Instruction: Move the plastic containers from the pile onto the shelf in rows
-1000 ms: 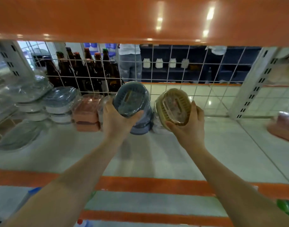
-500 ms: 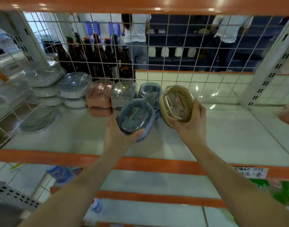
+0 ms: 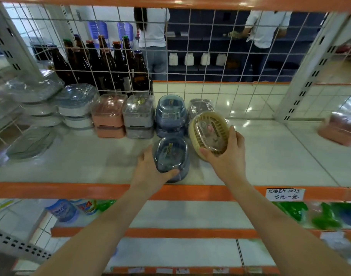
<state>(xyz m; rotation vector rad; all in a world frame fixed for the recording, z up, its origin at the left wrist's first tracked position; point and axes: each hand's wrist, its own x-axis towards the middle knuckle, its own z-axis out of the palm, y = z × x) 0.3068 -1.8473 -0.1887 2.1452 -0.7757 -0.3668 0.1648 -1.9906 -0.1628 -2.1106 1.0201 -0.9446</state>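
My left hand (image 3: 150, 172) grips a blue oval plastic container (image 3: 171, 156) that sits low near the front of the white shelf (image 3: 91, 164). My right hand (image 3: 228, 156) holds a cream oval container (image 3: 208, 132), tilted, just right of the blue one. Behind them a row of wrapped containers stands along the back: stacked blue ovals (image 3: 170, 116), grey boxes (image 3: 138, 116), pink boxes (image 3: 109, 116) and a dark container (image 3: 200, 106) partly hidden by the cream one.
Round grey-lidded containers (image 3: 75, 105) are stacked at the left. Brown bottles (image 3: 103, 64) stand behind the wire mesh back (image 3: 220, 56). A pink container (image 3: 341, 128) lies at the far right. The orange shelf edge (image 3: 71, 191) carries a price label (image 3: 284, 194). People stand beyond the mesh.
Both hands have come down and toward the shelf front. The blue container dropped from mid-air to just in front of the stacked blue ovals; the cream one lowered beside it.
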